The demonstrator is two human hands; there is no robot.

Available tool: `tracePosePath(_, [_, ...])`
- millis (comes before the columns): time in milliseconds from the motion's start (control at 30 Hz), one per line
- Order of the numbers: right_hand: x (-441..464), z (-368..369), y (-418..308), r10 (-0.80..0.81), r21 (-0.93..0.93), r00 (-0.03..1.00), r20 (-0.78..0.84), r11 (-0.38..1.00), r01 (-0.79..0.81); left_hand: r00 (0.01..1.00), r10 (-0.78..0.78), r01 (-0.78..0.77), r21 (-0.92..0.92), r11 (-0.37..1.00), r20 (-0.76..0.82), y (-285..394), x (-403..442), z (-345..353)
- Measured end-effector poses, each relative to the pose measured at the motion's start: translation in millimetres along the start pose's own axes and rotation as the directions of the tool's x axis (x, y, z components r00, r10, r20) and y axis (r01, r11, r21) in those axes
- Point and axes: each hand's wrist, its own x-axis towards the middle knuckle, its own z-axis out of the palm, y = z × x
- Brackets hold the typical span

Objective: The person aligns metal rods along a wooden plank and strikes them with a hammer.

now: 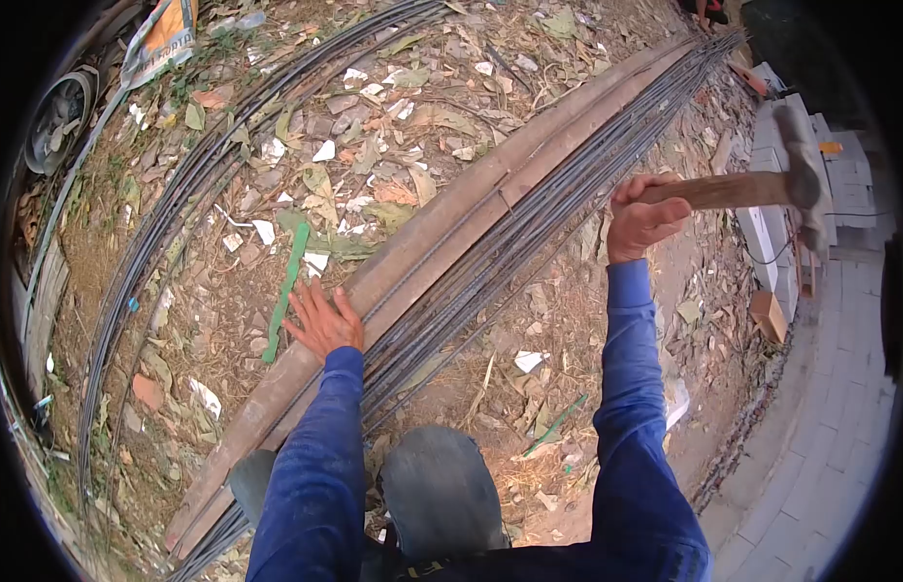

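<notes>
The left hand [325,322], fingers spread wide, rests on the plank [417,242], seemingly for steadiness, while the right hand [643,221] tightly grips a raised hammer [804,184].

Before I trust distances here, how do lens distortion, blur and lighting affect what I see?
Head view: black rim around the image, strong fisheye bending, plainest where the paving curves at the right edge; hammer head a little soft, perhaps from motion; left hand fairly crisp; light looks diffuse, without hard shadows on the ground.
</notes>
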Motion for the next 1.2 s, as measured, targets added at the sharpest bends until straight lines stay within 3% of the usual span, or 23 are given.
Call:
tracePosePath(33, [-67,-24,48,0.252,-0.167,0.965,0.075,0.957,-0.237,1.0,0.002,-0.003,-0.01,1.0,-0.021,1,5,2])
tracePosePath(67, [-123,-58,87,0.492,-0.53,0.848,0.2,0.782,-0.328,1.0,0.004,-0.004,-0.01,1.0,-0.02,-4,-1,1])
tracePosePath(100, [-125,-79,99,0.717,-0.785,0.658,0.23,0.537,-0.31,1.0,-0.002,0.002,0.008,1.0,-0.003,-8,-12,-2])
tracePosePath(167, [-76,-73,57,0.868,-0.772,0.476,0.14,0.397,-0.497,1.0,0.004,-0.004,0.021,1.0,-0.02,1,0,-3])
tracePosePath(200, [-51,-68,29,0.882,-0.721,0.451,0.137,0.401,-0.565,1.0,0.007,-0.007,0.013,1.0,-0.012,-3,-7,-5])
tracePosePath(267, [5,-57,-46,0.791,-0.574,0.585,0.178,0.566,-0.591,0.999,0.01,-0.011,-0.03,0.999,-0.033,2,-1,-6])
tracePosePath(333, [57,-36,-129,0.543,-0.441,0.817,0.197,0.793,-0.42,0.999,-0.005,0.006,-0.022,1.0,0.038,4,-2,-13])
tracePosePath(400, [97,-25,-182,0.26,-0.277,0.96,0.104,0.935,-0.223,0.999,0.001,0.0,-0.018,1.0,0.04,5,1,-12])
tracePosePath(433, [121,-27,-198,0.103,-0.201,0.993,0.063,0.976,-0.088,1.0,0.002,-0.002,-0.019,1.0,0.003,4,3,-4])
tracePosePath(533, [159,-51,-219,-0.102,-0.004,0.994,0.05,0.995,0.102,1.0,0.005,-0.005,0.005,1.0,-0.016,-5,6,-2])
tracePosePath(567, [124,-19,-235,-0.247,0.09,0.969,-0.032,0.964,0.248,1.0,0.002,-0.002,0.011,1.0,-0.008,-5,5,0])
tracePosePath(633, [81,-56,-213,-0.109,0.409,0.988,0.109,0.911,0.055,1.0,0.003,-0.003,0.004,1.0,0.003,-1,6,-4])
tracePosePath(667, [29,-37,-190,-0.002,0.405,0.997,-0.077,0.914,0.033,1.0,0.006,-0.006,0.0,1.0,0.005,-3,7,-7])
tracePosePath(700, [-28,-20,-158,0.022,0.291,0.993,-0.112,0.957,0.011,1.0,0.002,-0.002,-0.009,1.0,-0.017,-4,6,-5])
tracePosePath(733, [-98,-14,-117,0.241,0.13,0.954,-0.18,0.967,-0.22,0.999,0.001,-0.001,-0.022,1.0,-0.039,-3,6,-4])
tracePosePath(767, [-185,-31,-60,0.44,0.063,0.892,-0.101,0.898,-0.436,0.998,-0.002,0.0,-0.033,0.999,-0.059,-4,6,-2])
tracePosePath(800, [-268,-64,-7,0.599,-0.3,0.801,0.018,0.767,-0.567,0.999,-0.01,0.009,-0.023,1.0,-0.047,-6,6,-5])
tracePosePath(833, [-291,-93,16,0.789,-0.783,0.588,0.182,0.478,-0.399,1.0,-0.014,0.014,-0.01,1.0,-0.011,-5,-1,-12])
tracePosePath(933, [-216,-67,-53,0.944,-0.583,0.329,-0.024,0.254,-0.772,1.0,-0.006,0.005,-0.029,1.0,-0.023,0,5,-13])
tracePosePath(1000, [-172,-58,-95,0.865,-0.453,0.501,-0.018,0.439,-0.776,0.999,0.027,-0.029,-0.049,0.998,-0.043,2,7,-9])
tracePosePath(1067, [-130,-32,-138,0.703,-0.365,0.711,-0.026,0.655,-0.661,0.997,0.039,-0.042,-0.042,0.998,-0.072,-2,3,-9])
tracePosePath(1133, [-124,-14,-148,0.592,-0.143,0.806,-0.011,0.797,-0.587,0.998,0.039,-0.039,0.013,0.999,-0.045,-1,7,-8])
tracePosePath(1200, [-154,-5,-148,0.536,-0.115,0.844,0.037,0.841,-0.529,0.997,0.048,-0.047,0.014,0.999,-0.062,-3,5,-8])
